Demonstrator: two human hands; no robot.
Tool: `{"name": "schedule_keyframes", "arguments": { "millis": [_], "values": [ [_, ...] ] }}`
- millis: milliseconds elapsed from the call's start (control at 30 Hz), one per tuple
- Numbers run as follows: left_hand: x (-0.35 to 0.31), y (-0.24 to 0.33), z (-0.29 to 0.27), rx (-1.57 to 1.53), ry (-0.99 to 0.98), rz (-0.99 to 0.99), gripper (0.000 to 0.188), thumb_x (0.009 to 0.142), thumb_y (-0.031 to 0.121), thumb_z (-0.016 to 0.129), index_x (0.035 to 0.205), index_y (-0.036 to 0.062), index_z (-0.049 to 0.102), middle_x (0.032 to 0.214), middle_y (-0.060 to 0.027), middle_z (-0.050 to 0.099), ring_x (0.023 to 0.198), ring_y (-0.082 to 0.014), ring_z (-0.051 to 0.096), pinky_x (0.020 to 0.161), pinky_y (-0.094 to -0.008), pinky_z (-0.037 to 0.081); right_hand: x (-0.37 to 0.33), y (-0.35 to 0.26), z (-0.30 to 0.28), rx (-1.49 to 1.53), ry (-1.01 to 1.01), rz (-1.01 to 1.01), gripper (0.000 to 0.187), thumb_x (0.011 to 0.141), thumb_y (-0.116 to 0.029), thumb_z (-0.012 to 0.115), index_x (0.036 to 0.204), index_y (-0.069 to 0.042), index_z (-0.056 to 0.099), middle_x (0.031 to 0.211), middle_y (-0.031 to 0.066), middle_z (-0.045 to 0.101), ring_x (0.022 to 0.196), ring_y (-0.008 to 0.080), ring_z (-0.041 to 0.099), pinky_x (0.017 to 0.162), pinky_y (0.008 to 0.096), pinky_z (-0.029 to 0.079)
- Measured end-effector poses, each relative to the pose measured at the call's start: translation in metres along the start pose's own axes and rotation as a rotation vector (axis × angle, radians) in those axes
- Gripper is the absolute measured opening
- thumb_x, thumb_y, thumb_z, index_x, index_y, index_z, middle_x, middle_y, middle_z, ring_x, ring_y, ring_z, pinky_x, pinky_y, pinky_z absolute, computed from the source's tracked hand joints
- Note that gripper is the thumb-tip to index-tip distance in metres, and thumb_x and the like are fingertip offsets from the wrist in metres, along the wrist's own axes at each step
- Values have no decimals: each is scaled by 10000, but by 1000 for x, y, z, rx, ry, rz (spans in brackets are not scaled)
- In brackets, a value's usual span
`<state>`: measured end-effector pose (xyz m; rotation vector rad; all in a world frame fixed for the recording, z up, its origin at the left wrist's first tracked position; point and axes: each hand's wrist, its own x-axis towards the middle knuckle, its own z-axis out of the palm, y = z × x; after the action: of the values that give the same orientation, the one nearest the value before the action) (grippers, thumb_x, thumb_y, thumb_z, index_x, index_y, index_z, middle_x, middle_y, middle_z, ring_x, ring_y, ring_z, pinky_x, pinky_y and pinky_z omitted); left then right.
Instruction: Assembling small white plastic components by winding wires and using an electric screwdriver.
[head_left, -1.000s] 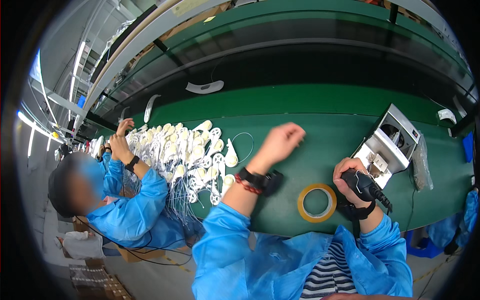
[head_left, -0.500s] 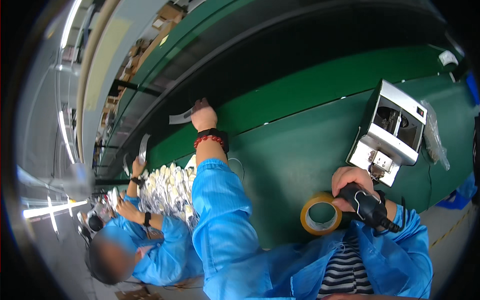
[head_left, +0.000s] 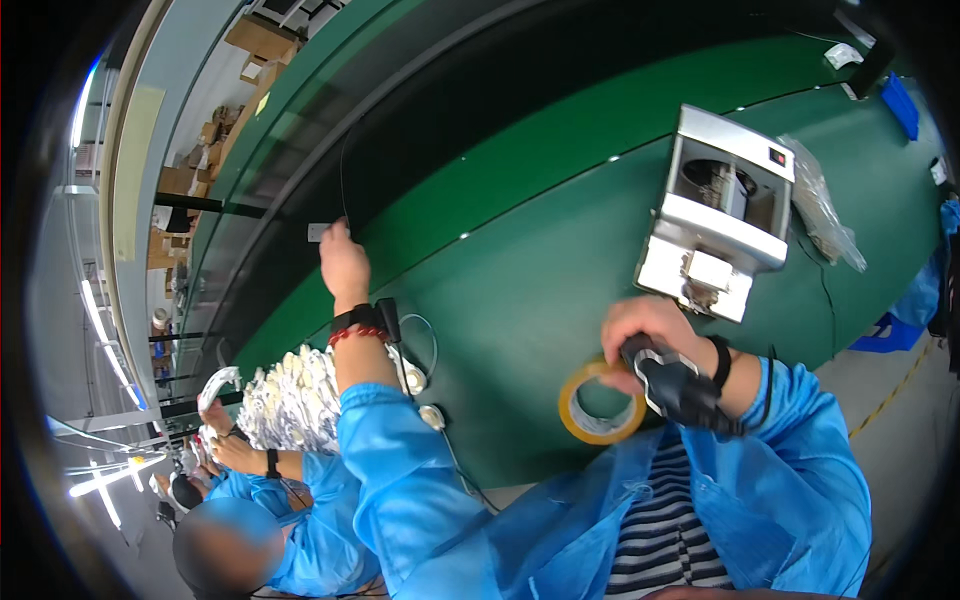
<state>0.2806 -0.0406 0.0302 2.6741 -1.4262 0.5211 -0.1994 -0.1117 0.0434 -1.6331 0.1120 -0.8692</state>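
Note:
My left hand [head_left: 345,262] reaches far out over the dark belt [head_left: 420,130], its fingers drawn together at a small flat white piece [head_left: 317,232]. A thin dark line rises from the fingertips. Close to my body, my right hand [head_left: 650,335] is wrapped round a black corded hand tool [head_left: 675,388] with silver trim; its working end is hidden. Beside that hand, a roll of yellowish packing tape [head_left: 568,405] lies on the green table [head_left: 520,330], and my fingers overlap its rim. Beyond stands a silver, open-fronted boxy machine [head_left: 732,232].
A clear plastic bag [head_left: 822,205] lies right of the machine. White parts with cables [head_left: 290,400] are heaped at left, near a co-worker's arms [head_left: 300,465]. A black handle-shaped thing [head_left: 388,318] and a white round part [head_left: 432,418] lie by my left forearm.
The view has shifted, so the machine and tape sit further left. The long curved white strip at my left fingertips has given way to a small white piece. My right hand keeps its hold on the tool.

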Motion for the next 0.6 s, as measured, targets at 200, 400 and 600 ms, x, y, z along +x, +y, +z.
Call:
{"name": "schedule_keyframes", "arguments": {
  "millis": [200,400,600],
  "values": [
    [-65,-29,-52,-796,287,-325,338,920,39,633,1257,34,604,1225,-114,625,1058,-227,636,922,-333,515,-12,-24,6,7,236,154,309,796,18,777,1010,-74,572,844,13,624,749,90,608,658,249,483],
    [-187,4,-149,-1802,425,-390,433,997,47,554,1418,30,452,1342,-156,567,1225,-258,548,1088,-409,400,-60,-62,-22,169,309,175,321,824,69,709,1044,-53,510,808,46,585,732,108,581,680,263,476],
    [-291,-59,-165,-2346,402,-375,380,1010,132,568,1357,-8,503,1294,-191,575,1200,-259,563,1038,-380,492,-82,-79,-49,185,440,173,242,925,-159,656,1017,-53,459,736,95,568,605,162,544,578,314,461]
  ]
}}
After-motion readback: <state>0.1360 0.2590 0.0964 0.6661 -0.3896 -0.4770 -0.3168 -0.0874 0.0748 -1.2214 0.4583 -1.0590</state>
